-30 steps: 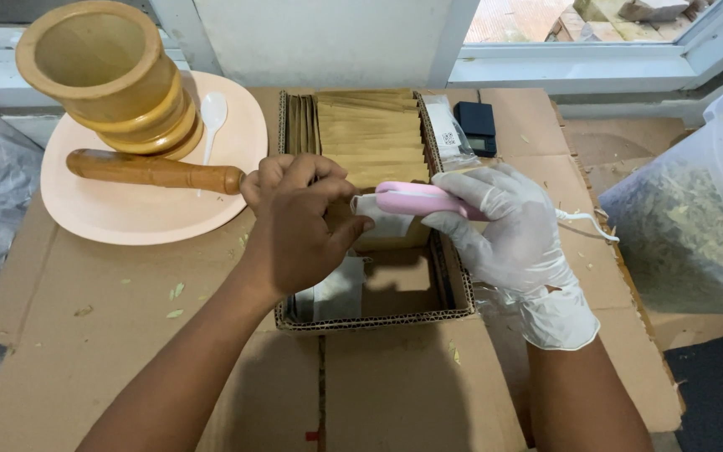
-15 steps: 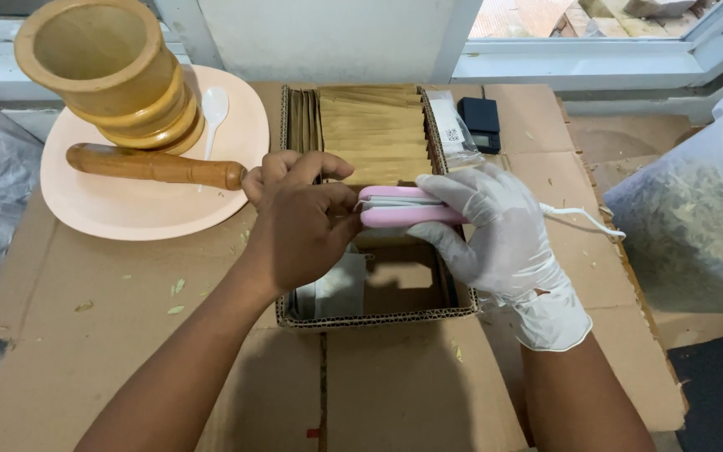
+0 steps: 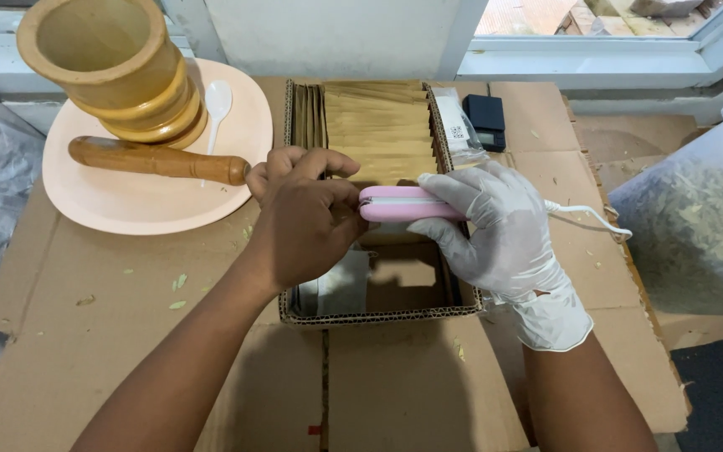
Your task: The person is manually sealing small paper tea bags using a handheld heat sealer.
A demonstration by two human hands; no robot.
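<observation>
Mortar (image 3: pixel 106 71), pestle (image 3: pixel 156 159) left of box (image 3: pixel 378 314) — sack (image 3: pixel 696 226) right.

A single head-worn camera looks steeply down and forward from just above the person's forearms, close enough that both arms enter from the bottom edge of the view and the cardboard-covered worktop (image 3: pixel 85 368) fills most of it. It faces the far edge of the worktop, where a white window frame (image 3: pixel 546 59) runs across the top of the view. With only this one view, no part of the scene is shared with another.
</observation>
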